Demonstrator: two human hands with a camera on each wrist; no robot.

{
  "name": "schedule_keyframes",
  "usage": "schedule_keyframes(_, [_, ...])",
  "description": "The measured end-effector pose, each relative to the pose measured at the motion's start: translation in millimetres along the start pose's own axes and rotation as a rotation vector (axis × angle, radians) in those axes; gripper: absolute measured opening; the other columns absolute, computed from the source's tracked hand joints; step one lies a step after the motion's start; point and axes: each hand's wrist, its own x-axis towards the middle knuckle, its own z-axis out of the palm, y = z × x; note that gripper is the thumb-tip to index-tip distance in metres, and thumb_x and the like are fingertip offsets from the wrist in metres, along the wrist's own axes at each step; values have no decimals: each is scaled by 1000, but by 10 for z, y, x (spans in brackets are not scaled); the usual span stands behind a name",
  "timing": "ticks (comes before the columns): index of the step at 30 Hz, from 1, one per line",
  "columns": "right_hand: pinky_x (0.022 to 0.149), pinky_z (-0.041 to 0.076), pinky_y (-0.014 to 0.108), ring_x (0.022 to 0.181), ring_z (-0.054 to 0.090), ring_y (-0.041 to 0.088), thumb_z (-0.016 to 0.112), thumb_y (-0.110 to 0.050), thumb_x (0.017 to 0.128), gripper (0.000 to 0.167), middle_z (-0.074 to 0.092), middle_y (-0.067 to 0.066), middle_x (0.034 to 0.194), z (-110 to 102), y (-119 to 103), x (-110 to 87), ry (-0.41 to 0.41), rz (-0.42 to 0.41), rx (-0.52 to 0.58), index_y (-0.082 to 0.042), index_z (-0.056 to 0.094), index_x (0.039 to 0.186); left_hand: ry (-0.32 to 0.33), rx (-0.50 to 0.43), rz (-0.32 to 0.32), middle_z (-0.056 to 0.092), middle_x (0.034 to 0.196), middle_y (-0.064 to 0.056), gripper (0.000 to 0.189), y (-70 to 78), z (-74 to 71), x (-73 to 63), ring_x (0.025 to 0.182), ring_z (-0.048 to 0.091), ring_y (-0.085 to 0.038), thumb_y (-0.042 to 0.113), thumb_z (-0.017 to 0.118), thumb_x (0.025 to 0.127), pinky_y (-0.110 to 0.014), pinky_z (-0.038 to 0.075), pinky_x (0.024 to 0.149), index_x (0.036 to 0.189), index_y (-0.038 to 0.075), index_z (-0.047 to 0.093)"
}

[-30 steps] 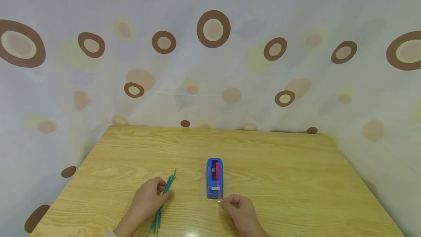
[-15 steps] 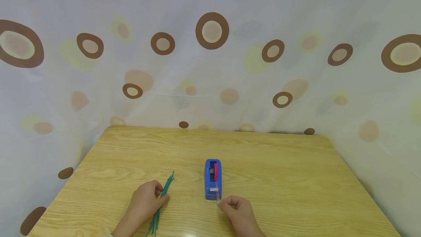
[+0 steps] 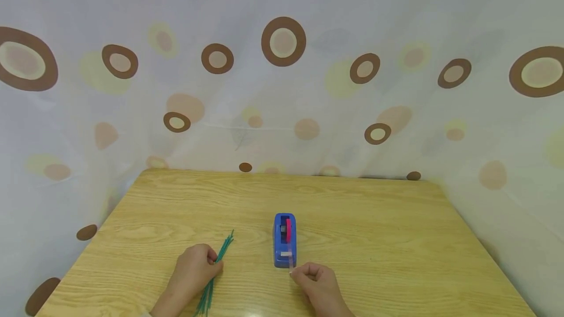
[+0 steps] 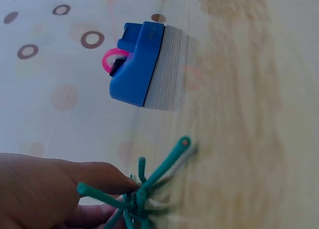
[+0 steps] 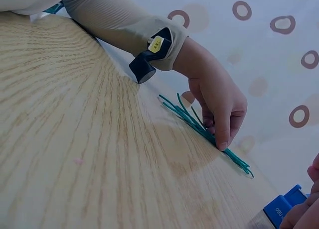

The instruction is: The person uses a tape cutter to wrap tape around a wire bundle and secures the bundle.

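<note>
My left hand (image 3: 189, 270) pinches a bundle of thin green wires (image 3: 205, 302) between thumb and fingers, on the left part of the table. In the left wrist view, the wires' ends (image 4: 169, 162) fan out past the thumb. To the right stands a blue tape dispenser (image 3: 278, 246) with a pink-cored roll (image 3: 288, 230). A strip of clear tape (image 3: 291, 264) runs from the roll over the dispenser's front. My right hand (image 3: 321, 285) pinches the free end of this strip just in front of the dispenser. In the right wrist view, the right hand (image 5: 304, 214) partly hides the dispenser (image 5: 281, 204).
The light wooden table (image 3: 374, 238) reaches back to a pale curtain (image 3: 282, 92) printed with brown rings and spots. A dark wrist camera (image 5: 144, 69) sits on the left sleeve (image 5: 114, 25).
The left hand has slid slightly back along the wires, toward me. The right hand keeps its hold on the tape, and the head view has shifted a little.
</note>
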Motion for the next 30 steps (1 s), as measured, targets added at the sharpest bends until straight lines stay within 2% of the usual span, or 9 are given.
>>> schedule_keyframes(9, [47, 32, 23, 49, 37, 9, 69, -23, 92, 25, 42, -7, 55, 3, 8, 8, 1, -10, -11, 2, 70, 95, -24, 14, 22, 64, 77, -2, 3, -1, 2, 27, 67, 63, -15, 2, 68, 81, -32, 55, 61, 80, 1, 66])
schedule_keyframes(15, [46, 32, 22, 49, 37, 8, 70, -22, 92, 26, 42, -7, 55, 7, 2, 4, -8, -29, -8, 3, 70, 94, -33, 47, 28, 63, 73, 0, 4, 0, 7, 17, 62, 60, -11, 3, 70, 82, -29, 54, 57, 82, 1, 66])
schedule_keyframes(19, [46, 32, 22, 48, 37, 8, 69, -20, 91, 27, 42, -7, 54, 1, 5, -1, -10, -46, -8, 6, 69, 95, -42, 80, 28, 60, 69, 3, 4, 11, 18, 12, 56, 54, -9, 6, 70, 83, -26, 49, 52, 82, 4, 67])
schedule_keyframes(25, [46, 33, 22, 49, 37, 8, 70, -21, 91, 25, 42, -7, 55, 9, 3, 1, 3, -38, -7, 4, 69, 92, -73, 65, 7, 52, 63, 4, 5, 45, 16, 0, 49, 47, -9, 6, 68, 84, -20, 37, 44, 81, 5, 65])
schedule_keyframes(30, [47, 33, 22, 49, 38, 9, 70, -23, 91, 24, 43, -7, 55, 12, 3, 1, 6, -27, -9, 2, 69, 90, -89, 53, 31, 51, 63, 3, 5, 47, -1, -14, 49, 47, -10, 4, 67, 85, -20, 38, 44, 81, 3, 64])
